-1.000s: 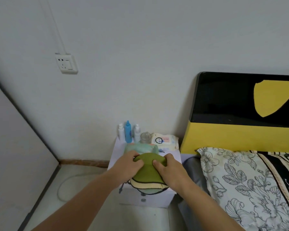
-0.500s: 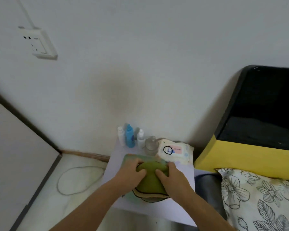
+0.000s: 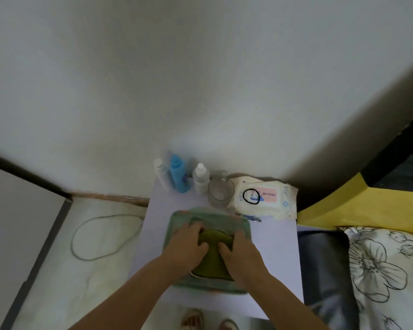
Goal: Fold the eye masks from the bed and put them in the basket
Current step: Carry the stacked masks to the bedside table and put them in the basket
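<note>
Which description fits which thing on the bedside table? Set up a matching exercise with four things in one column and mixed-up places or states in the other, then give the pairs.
Things
1. green eye mask
2. blue bottle
3. glass jar
4. wipes pack

Descriptions
A. clear, standing between a white bottle and the wipes
B. pressed under both hands in the green basket
C. at the back right corner, by the bed
D. upright against the wall, between two white bottles

Pairs: 1-B, 2-D, 3-A, 4-C
</note>
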`<state>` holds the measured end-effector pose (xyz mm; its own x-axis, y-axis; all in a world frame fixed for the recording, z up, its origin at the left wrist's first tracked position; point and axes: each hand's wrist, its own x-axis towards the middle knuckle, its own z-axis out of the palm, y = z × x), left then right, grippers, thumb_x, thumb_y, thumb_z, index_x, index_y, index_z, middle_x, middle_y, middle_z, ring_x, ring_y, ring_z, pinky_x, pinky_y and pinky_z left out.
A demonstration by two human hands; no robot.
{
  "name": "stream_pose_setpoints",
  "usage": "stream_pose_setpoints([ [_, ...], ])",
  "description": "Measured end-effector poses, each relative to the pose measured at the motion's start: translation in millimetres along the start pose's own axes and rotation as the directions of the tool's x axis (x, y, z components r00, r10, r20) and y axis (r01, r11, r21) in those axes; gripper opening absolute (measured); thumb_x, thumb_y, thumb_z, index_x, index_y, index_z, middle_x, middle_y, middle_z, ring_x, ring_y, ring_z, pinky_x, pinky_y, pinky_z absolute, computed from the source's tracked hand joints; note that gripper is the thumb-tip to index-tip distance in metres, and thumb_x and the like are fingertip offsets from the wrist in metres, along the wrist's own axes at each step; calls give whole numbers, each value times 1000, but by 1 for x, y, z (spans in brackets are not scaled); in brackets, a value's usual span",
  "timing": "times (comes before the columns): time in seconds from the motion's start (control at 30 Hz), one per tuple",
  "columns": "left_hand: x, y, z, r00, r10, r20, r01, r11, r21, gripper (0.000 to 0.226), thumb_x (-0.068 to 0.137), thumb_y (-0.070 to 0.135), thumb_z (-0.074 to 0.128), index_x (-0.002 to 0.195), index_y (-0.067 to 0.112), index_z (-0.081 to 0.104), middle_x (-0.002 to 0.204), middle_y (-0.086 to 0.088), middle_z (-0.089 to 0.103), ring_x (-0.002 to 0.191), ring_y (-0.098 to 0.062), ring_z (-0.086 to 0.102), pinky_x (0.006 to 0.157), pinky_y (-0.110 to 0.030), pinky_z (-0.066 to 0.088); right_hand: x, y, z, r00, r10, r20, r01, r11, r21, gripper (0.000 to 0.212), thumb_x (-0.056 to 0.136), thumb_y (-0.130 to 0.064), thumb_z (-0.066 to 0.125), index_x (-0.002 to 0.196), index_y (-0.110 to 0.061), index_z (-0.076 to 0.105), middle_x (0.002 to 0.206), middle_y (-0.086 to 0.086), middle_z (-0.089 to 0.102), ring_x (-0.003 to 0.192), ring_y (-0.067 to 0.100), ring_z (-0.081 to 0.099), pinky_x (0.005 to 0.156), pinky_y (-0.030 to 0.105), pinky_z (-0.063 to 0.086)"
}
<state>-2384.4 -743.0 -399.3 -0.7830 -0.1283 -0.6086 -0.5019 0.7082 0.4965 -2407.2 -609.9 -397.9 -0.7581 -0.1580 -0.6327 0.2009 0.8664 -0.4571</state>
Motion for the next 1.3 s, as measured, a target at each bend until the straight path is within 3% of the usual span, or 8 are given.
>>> stream_pose_setpoints([
  [0.17, 34, -20, 23, 999, -27, 29, 25, 998, 57, 36, 89, 25, 46, 123, 15, 42, 127, -11, 47, 106, -26, 53, 92, -35, 44, 34, 8, 28, 999, 33, 6, -33, 999, -36, 35, 93, -34, 43, 120, -12, 40, 117, 9, 59, 104, 25, 59, 84, 32, 46],
  [0.27, 47, -31, 37, 997, -51, 62, 47, 997, 61, 41, 90, 23, 44, 130, 14, 39, 133, -13, 44, 112, -28, 52, 96, -34, 42, 49, 18, 44, 997, 66, 35, -65, 998, -27, 27, 93, -33, 43, 114, -17, 38, 106, 4, 60, 88, 18, 57, 81, 30, 47],
  [0.33, 54, -38, 45, 994, -64, 84, 62, 998, 23, 43, 91, 19, 43, 133, 13, 37, 135, -15, 43, 114, -29, 52, 96, -34, 43, 56, 22, 54, 996, 78, 54, -77, 997, -16, 18, 93, -31, 44, 105, -20, 37, 100, 4, 59, 81, 14, 52, 78, 28, 46],
  [0.47, 62, -47, 57, 992, -82, 93, 90, 993, -76, 44, 92, 11, 41, 136, 11, 36, 136, -17, 42, 117, -29, 50, 96, -30, 42, 68, 26, 67, 991, 102, 83, -101, 995, -19, 11, 94, -28, 45, 95, -21, 37, 105, 8, 61, 86, 16, 56, 82, 27, 46],
  [0.63, 70, -52, 67, 988, -119, 94, 127, 989, -82, 46, 93, 12, 40, 138, 12, 32, 137, -18, 38, 118, -32, 48, 98, -36, 42, 76, 28, 73, 983, 143, 116, -145, 989, 11, 27, 95, -26, 44, 118, -12, 39, 104, 9, 54, 91, 20, 55, 85, 31, 46],
  [0.87, 68, -49, 67, 985, -147, 87, 153, 986, -63, 47, 94, 14, 39, 140, 13, 30, 138, -18, 35, 116, -32, 49, 96, -34, 43, 73, 24, 74, 981, 170, 89, -170, 985, -10, 31, 95, -27, 42, 122, -12, 38, 117, 12, 54, 103, 23, 56, 88, 31, 47],
  [1.1, 43, -37, 45, 997, -72, 4, 72, 997, 6, 36, 91, 15, 44, 126, 9, 45, 127, -16, 50, 110, -26, 52, 94, -34, 43, 45, 14, 58, 999, 0, -49, -9, 983, -182, 34, 95, -31, 41, 124, -13, 39, 125, 11, 53, 111, 22, 55, 95, 31, 48],
  [1.3, 9, -23, 22, 999, -21, -49, 22, 1000, 19, 23, 91, 17, 44, 110, 7, 52, 114, -15, 54, 101, -25, 53, 88, -30, 42, 13, -2, 30, 988, -143, -51, 123, 953, -276, 33, 95, -32, 38, 121, -14, 46, 123, 9, 52, 110, 23, 54, 92, 34, 47],
])
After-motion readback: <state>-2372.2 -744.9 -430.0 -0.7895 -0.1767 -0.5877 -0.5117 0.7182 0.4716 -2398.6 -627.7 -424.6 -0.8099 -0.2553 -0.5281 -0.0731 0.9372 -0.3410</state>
